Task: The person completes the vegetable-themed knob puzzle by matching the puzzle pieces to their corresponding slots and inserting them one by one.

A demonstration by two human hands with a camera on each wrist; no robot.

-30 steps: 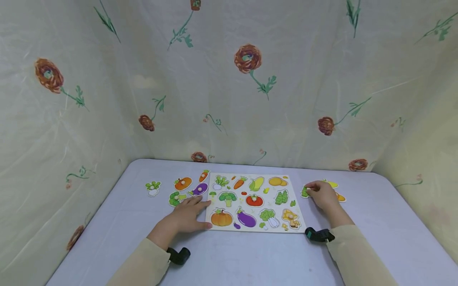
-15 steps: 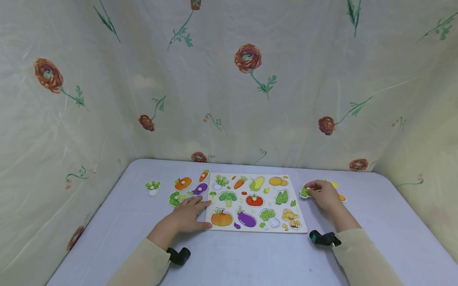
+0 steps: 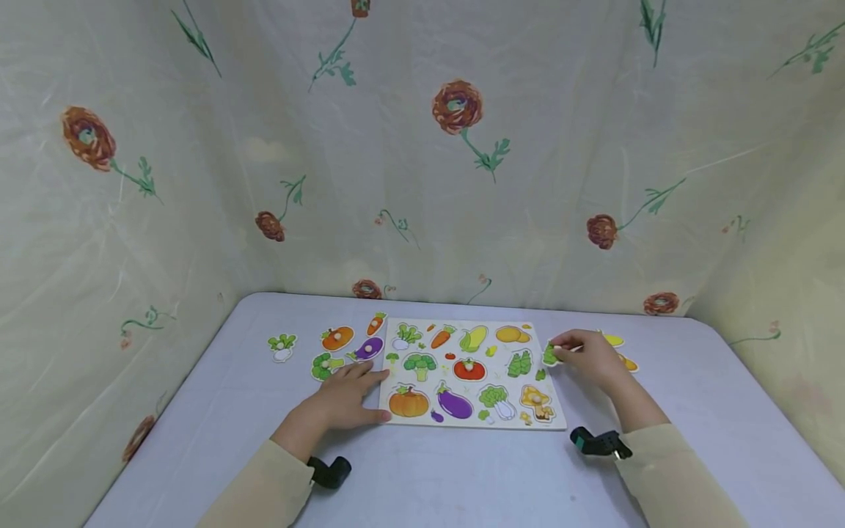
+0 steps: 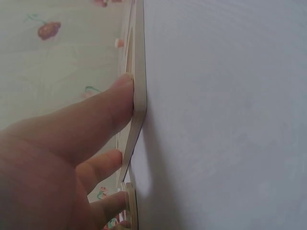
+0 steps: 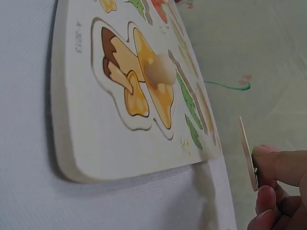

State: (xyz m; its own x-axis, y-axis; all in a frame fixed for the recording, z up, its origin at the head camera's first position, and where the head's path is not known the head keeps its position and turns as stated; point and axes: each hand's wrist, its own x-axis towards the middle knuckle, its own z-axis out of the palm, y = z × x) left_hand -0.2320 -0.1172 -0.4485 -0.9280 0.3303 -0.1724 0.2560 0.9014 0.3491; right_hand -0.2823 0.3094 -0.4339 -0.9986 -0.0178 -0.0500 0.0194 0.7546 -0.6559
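A white vegetable puzzle board (image 3: pixel 439 418) lies flat in the middle of the table. My left hand (image 3: pixel 346 400) rests spread at its left edge, thumb near the front corner; in the left wrist view the thumb (image 4: pixel 108 108) presses on the board's edge. Between the thumb and fingers of my right hand (image 3: pixel 590 359) is a green vegetable puzzle piece (image 3: pixel 549 356), pinched and held up by the board's right edge. From the right wrist the piece (image 5: pixel 247 153) shows edge-on, raised off the table. A knobbed mushroom piece (image 3: pixel 538 403) sits in the board's front right slot.
Left of the board lie loose puzzle pieces: a radish (image 3: pixel 282 348), a pumpkin (image 3: pixel 337 339), a carrot (image 3: pixel 376 323), an eggplant (image 3: pixel 368 349) and a broccoli (image 3: pixel 323 366). Yellow pieces (image 3: pixel 629 364) lie partly hidden behind the right hand. A flowered curtain (image 3: pixel 422 242) encloses the table.
My right hand has lifted the green vegetable puzzle piece and carried it left, to the board's right edge. The left hand has stayed where it was.
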